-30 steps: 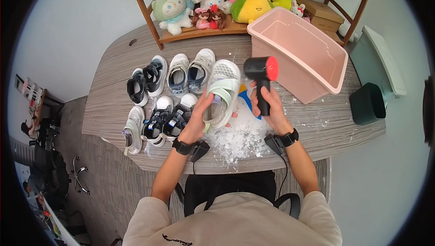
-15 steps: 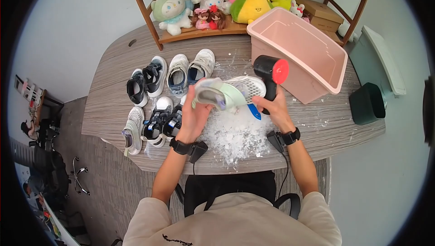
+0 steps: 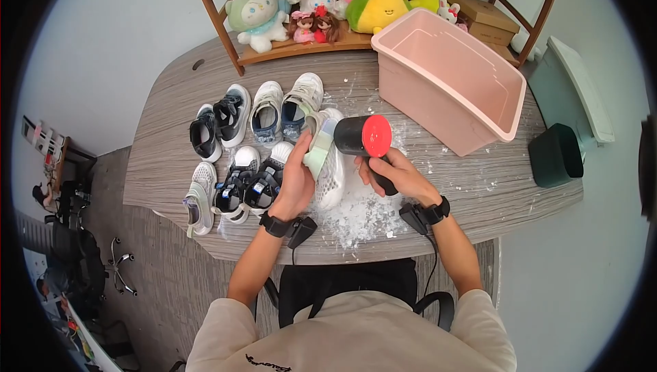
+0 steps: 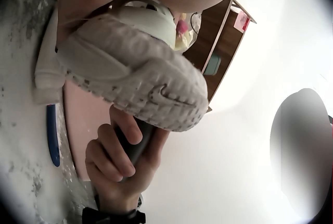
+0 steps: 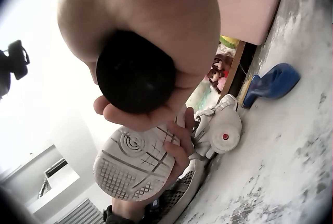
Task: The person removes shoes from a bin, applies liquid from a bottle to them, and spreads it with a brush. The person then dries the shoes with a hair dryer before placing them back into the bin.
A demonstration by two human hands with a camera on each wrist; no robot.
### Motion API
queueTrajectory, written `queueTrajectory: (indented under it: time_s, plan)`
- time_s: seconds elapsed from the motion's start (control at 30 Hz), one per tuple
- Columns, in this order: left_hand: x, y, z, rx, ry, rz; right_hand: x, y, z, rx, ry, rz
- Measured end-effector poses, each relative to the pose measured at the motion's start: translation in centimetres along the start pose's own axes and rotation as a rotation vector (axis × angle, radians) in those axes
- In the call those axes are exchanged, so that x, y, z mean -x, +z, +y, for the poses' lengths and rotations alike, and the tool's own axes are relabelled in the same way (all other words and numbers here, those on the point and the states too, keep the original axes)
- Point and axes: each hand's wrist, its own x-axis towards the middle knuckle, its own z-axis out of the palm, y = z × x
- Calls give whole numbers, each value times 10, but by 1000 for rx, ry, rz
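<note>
A white sneaker with mint-green straps (image 3: 330, 177) is in my left hand (image 3: 295, 182), held on its side with the toe toward me. In the right wrist view its patterned sole (image 5: 136, 161) shows, with fingers wrapped over the edge. My right hand (image 3: 405, 179) grips the handle of a black handheld blower with a red round end (image 3: 350, 136). The blower's barrel is right beside the sneaker's upper. In the left wrist view, right-hand fingers (image 4: 112, 151) curl round the dark handle behind the sneaker.
White flakes (image 3: 363, 221) are scattered over the table. Several shoes stand at left, including a matching sneaker (image 3: 200, 197) and black sandals (image 3: 236, 187). A blue brush (image 5: 273, 83) lies behind my hands. A pink bin (image 3: 445, 108), dark green container (image 3: 554, 156) and plush-toy shelf (image 3: 308, 49) stand beyond.
The sneaker has been turned in my left hand from toe away, through toe to the right, to toe toward me. My right hand has brought the blower left and nearer me.
</note>
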Motion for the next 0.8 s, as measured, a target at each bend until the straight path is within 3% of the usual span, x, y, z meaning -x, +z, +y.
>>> queueTrajectory:
  time_s: [0.27, 0.4, 0.47, 0.5, 0.57, 0.73, 0.8]
  plan:
    - [-1, -7, -5, -118, -19, -35, 2, -5, -7, -143, 10, 169]
    - [-1, -4, -1, -120, -32, -122, 0, -7, -9, -63, 55, 289]
    - [4, 3, 2, -77, -40, -89, -3, -8, -13, 151, 90, 457]
    - [7, 6, 4, -77, -31, -73, -4, -11, -9, 148, 91, 439]
    - [13, 14, 9, -37, -31, -93, -5, -12, -4, 694, 55, 618]
    - [10, 9, 8, 21, -45, -109, -1, -23, 13, 1001, 174, 564]
    - [8, 6, 5, 25, -25, -123, 1, -26, 22, 1095, 125, 596]
